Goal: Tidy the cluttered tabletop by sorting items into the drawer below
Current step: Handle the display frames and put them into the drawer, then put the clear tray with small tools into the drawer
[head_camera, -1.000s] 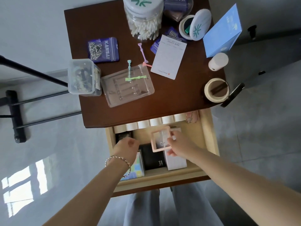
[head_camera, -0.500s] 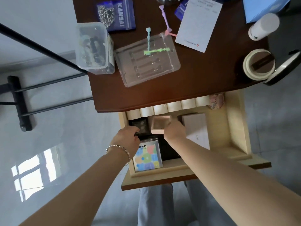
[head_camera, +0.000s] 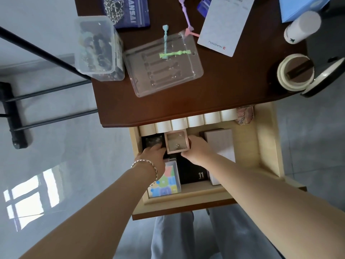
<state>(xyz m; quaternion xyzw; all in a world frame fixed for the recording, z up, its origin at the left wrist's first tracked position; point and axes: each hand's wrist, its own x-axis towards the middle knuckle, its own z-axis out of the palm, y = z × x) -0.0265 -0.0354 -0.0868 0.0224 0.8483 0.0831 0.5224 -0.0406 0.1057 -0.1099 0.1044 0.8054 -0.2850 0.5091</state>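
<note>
The light wooden drawer (head_camera: pixel 267 146) stands pulled out below the dark brown tabletop (head_camera: pixel 214 98). Inside, a small pink-framed clear box (head_camera: pixel 177 142) sits near the back, against a row of white rolls (head_camera: pixel 194 122). My right hand (head_camera: pixel 197 149) grips the pink box at its right side and front corner. My left hand (head_camera: pixel 154 156) rests with fingers reaching onto a black box (head_camera: pixel 153 142) just left of the pink one. In the drawer also lie a colourful box (head_camera: pixel 165 182), a black box marked 11 (head_camera: pixel 194 172) and a pale box (head_camera: pixel 221 144).
On the tabletop stand a clear tub (head_camera: pixel 97 47), a clear tray with pastel sticks (head_camera: pixel 164 62), a purple pouch (head_camera: pixel 127 12), a white card (head_camera: pixel 224 25), a white tube (head_camera: pixel 302 27) and a tape roll (head_camera: pixel 293 71). A black metal rack (head_camera: pixel 16 113) stands at left.
The pink box went from being held above the drawer down into its back row. My left hand stayed at the black box. The camera view shifted down toward the drawer.
</note>
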